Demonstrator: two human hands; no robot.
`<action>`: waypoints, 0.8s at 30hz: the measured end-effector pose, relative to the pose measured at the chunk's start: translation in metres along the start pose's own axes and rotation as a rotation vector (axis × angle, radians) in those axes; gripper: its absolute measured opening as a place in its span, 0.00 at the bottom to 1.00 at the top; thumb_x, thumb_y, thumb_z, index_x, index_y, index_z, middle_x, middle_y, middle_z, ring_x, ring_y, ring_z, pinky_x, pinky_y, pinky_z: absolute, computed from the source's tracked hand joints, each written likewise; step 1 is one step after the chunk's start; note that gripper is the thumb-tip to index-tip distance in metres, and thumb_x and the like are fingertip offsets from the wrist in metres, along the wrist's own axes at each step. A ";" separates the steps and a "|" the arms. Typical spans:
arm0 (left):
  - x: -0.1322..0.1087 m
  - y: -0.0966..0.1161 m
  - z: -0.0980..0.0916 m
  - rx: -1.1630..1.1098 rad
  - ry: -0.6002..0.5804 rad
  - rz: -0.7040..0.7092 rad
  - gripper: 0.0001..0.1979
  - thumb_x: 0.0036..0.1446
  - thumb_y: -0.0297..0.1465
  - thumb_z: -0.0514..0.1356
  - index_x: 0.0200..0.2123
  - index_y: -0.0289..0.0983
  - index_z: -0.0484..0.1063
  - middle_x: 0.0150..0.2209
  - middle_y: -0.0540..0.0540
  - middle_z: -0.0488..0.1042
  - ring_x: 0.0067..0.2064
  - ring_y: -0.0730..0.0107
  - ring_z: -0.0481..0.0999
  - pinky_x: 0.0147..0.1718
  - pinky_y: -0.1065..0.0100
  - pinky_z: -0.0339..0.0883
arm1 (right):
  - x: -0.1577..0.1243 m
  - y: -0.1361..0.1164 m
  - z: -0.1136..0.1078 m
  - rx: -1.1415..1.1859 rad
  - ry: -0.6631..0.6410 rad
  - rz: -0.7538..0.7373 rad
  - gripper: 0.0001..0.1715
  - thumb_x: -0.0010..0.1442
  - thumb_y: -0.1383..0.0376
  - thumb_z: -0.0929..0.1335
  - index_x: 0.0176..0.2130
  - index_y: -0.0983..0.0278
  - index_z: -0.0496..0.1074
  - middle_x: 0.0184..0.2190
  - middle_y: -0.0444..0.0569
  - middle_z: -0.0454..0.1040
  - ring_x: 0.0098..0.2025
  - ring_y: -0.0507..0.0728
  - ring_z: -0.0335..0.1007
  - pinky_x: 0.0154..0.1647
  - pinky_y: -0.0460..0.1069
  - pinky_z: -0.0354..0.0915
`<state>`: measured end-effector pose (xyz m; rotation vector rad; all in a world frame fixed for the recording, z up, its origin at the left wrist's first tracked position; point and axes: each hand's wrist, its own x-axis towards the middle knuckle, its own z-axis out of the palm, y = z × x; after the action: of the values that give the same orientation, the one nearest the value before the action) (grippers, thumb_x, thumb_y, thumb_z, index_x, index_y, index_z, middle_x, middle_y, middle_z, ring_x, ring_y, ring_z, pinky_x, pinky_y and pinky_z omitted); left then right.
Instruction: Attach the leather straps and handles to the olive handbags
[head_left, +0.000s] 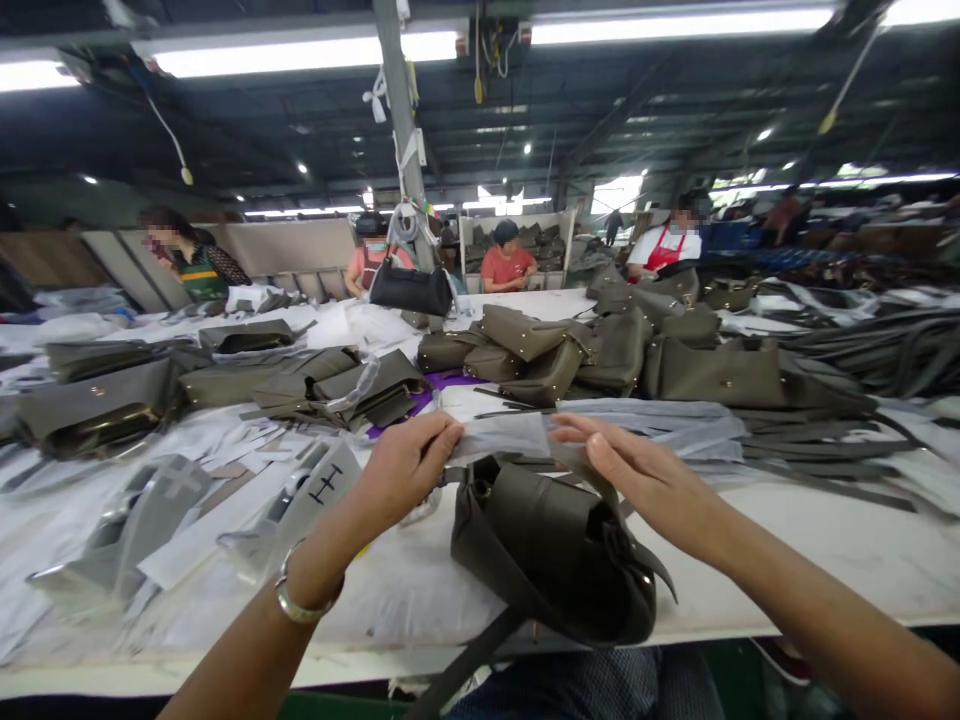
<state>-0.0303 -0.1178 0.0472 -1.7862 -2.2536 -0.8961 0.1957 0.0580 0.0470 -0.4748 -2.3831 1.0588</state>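
Note:
My left hand (409, 462) pinches one end of a translucent plastic sleeve (504, 437), thumb against the fingers. At the sleeve's other end is my right hand (637, 470), its fingers stretched out and slightly apart, close to the plastic. Whether those fingertips touch it I cannot tell. Just below both hands lies a dark olive handbag (540, 540) on its side, its opening towards the lower right. From the bag a strap (480, 655) hangs over the table's front edge.
Olive bags (525, 350) are heaped across the table's back. Loose straps (840, 440) and clear plastic sleeves (675, 425) lie to the right. Two grey tape dispensers (150, 510) (300, 505) stand at left among paper scraps. Several people sit beyond the white table (750, 530).

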 end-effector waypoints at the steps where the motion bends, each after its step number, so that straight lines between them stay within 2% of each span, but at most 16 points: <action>1: 0.011 0.013 -0.003 0.006 -0.021 0.059 0.19 0.68 0.38 0.48 0.27 0.37 0.66 0.25 0.51 0.68 0.28 0.71 0.66 0.29 0.71 0.55 | 0.002 -0.010 -0.002 0.004 0.023 -0.032 0.30 0.68 0.48 0.59 0.61 0.59 0.67 0.55 0.52 0.74 0.56 0.62 0.71 0.54 0.56 0.67; 2: 0.022 0.025 -0.004 0.008 -0.047 0.115 0.18 0.67 0.37 0.49 0.26 0.37 0.66 0.25 0.51 0.67 0.27 0.72 0.65 0.28 0.71 0.54 | 0.004 -0.020 -0.004 0.004 0.032 -0.050 0.31 0.67 0.48 0.59 0.62 0.58 0.65 0.55 0.52 0.74 0.54 0.61 0.71 0.53 0.55 0.68; 3: 0.032 0.036 -0.005 0.000 -0.070 0.168 0.18 0.67 0.36 0.50 0.26 0.37 0.66 0.24 0.51 0.67 0.27 0.73 0.64 0.28 0.71 0.53 | 0.006 -0.028 -0.007 0.008 0.022 -0.049 0.31 0.67 0.47 0.60 0.62 0.59 0.65 0.53 0.52 0.76 0.49 0.60 0.75 0.47 0.53 0.71; 4: 0.042 0.046 -0.005 -0.024 -0.087 0.212 0.18 0.66 0.36 0.50 0.25 0.37 0.67 0.24 0.51 0.67 0.26 0.73 0.64 0.28 0.71 0.53 | 0.008 -0.036 -0.012 0.020 -0.012 -0.036 0.31 0.66 0.47 0.61 0.61 0.59 0.67 0.48 0.52 0.78 0.40 0.57 0.77 0.39 0.50 0.72; 5: 0.050 0.055 -0.006 -0.070 -0.098 0.245 0.18 0.66 0.36 0.50 0.26 0.36 0.68 0.24 0.51 0.67 0.26 0.73 0.64 0.28 0.71 0.53 | 0.009 -0.041 -0.017 0.032 -0.050 -0.017 0.29 0.66 0.47 0.62 0.56 0.61 0.71 0.40 0.50 0.80 0.30 0.54 0.75 0.29 0.47 0.69; 6: 0.058 0.061 -0.006 -0.138 -0.106 0.264 0.18 0.67 0.37 0.50 0.28 0.36 0.71 0.25 0.51 0.69 0.27 0.73 0.65 0.29 0.71 0.55 | 0.010 -0.045 -0.023 0.041 -0.074 0.004 0.28 0.65 0.46 0.62 0.48 0.63 0.76 0.32 0.48 0.80 0.21 0.51 0.69 0.22 0.45 0.64; 8: 0.068 0.065 -0.007 -0.310 -0.135 0.268 0.19 0.67 0.40 0.48 0.35 0.36 0.75 0.32 0.48 0.74 0.33 0.70 0.70 0.33 0.71 0.60 | 0.008 -0.042 -0.037 0.055 -0.040 0.033 0.28 0.64 0.45 0.63 0.32 0.65 0.76 0.20 0.43 0.72 0.15 0.47 0.56 0.16 0.44 0.53; 10: 0.072 0.057 -0.005 -0.456 -0.225 0.206 0.24 0.68 0.44 0.45 0.42 0.36 0.77 0.36 0.46 0.77 0.36 0.67 0.72 0.35 0.71 0.64 | 0.003 -0.029 -0.052 0.101 0.119 0.057 0.29 0.62 0.44 0.64 0.27 0.65 0.73 0.17 0.41 0.65 0.16 0.47 0.53 0.16 0.44 0.49; 13: 0.068 0.028 0.001 -0.541 -0.391 0.020 0.32 0.66 0.50 0.40 0.43 0.36 0.78 0.23 0.48 0.72 0.25 0.69 0.68 0.25 0.71 0.62 | -0.007 0.006 -0.077 0.229 0.277 0.137 0.27 0.60 0.43 0.67 0.31 0.65 0.73 0.18 0.40 0.63 0.18 0.47 0.53 0.18 0.44 0.48; 15: 0.066 0.008 0.004 -0.492 -0.349 -0.046 0.32 0.65 0.51 0.43 0.41 0.35 0.79 0.21 0.50 0.70 0.22 0.70 0.65 0.23 0.72 0.59 | -0.013 0.030 -0.092 0.247 0.294 0.187 0.29 0.59 0.42 0.66 0.31 0.65 0.72 0.18 0.40 0.63 0.17 0.47 0.52 0.17 0.45 0.47; 17: 0.069 -0.004 0.004 -0.370 -0.198 -0.022 0.28 0.64 0.49 0.47 0.37 0.36 0.79 0.25 0.49 0.73 0.27 0.68 0.68 0.27 0.72 0.60 | -0.016 0.042 -0.106 0.159 0.333 0.211 0.29 0.61 0.42 0.65 0.33 0.66 0.73 0.21 0.43 0.68 0.18 0.49 0.57 0.19 0.45 0.53; 18: 0.072 -0.005 0.002 -0.297 -0.116 0.008 0.26 0.64 0.48 0.48 0.35 0.36 0.79 0.26 0.49 0.74 0.29 0.68 0.69 0.29 0.71 0.60 | -0.016 0.040 -0.111 0.061 0.385 0.205 0.29 0.62 0.43 0.64 0.37 0.65 0.75 0.24 0.46 0.72 0.21 0.51 0.63 0.23 0.47 0.58; 20: 0.080 0.006 -0.005 -0.157 0.017 0.069 0.24 0.65 0.45 0.48 0.31 0.36 0.77 0.25 0.50 0.72 0.29 0.68 0.68 0.29 0.71 0.57 | -0.015 0.022 -0.115 -0.217 0.540 0.122 0.28 0.65 0.46 0.61 0.47 0.63 0.76 0.35 0.51 0.78 0.34 0.58 0.74 0.36 0.52 0.67; 22: 0.090 0.028 -0.014 -0.053 0.103 0.144 0.24 0.66 0.43 0.48 0.27 0.36 0.73 0.21 0.52 0.67 0.26 0.71 0.64 0.27 0.71 0.53 | -0.010 -0.012 -0.109 -0.511 0.662 -0.071 0.27 0.68 0.49 0.59 0.54 0.60 0.72 0.47 0.52 0.77 0.49 0.64 0.73 0.51 0.59 0.65; 24: 0.099 0.057 -0.023 -0.001 0.166 0.248 0.23 0.67 0.41 0.48 0.25 0.36 0.70 0.20 0.53 0.62 0.24 0.74 0.59 0.26 0.70 0.49 | -0.002 -0.048 -0.095 -0.686 0.558 -0.313 0.26 0.70 0.52 0.57 0.59 0.59 0.68 0.57 0.51 0.71 0.59 0.65 0.66 0.58 0.60 0.61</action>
<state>-0.0124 -0.0391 0.1309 -1.8632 -1.8828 -0.9559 0.2448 0.0822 0.1385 -0.5135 -2.1409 -0.0645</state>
